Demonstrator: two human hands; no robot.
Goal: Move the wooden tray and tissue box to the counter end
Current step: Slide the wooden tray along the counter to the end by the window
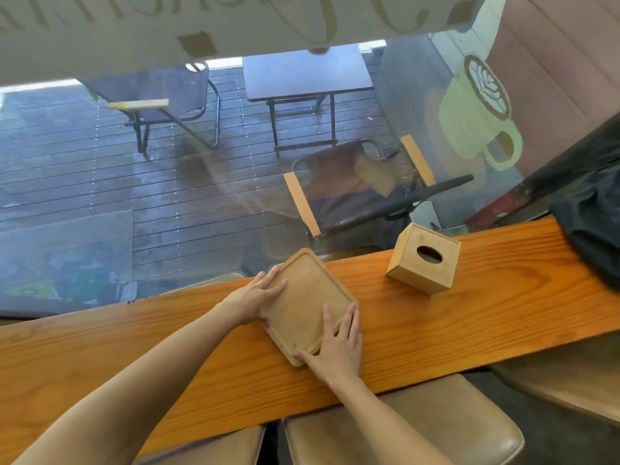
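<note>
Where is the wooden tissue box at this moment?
In the head view, the tissue box stands on the wooden counter by the window, to the right of the wooden tray and apart from it; neither hand touches it.

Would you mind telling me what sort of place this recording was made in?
Most likely a cafe: a long wooden counter runs along a window bearing a painted latte cup, with padded stools below and a folding table on the deck outside.
</note>
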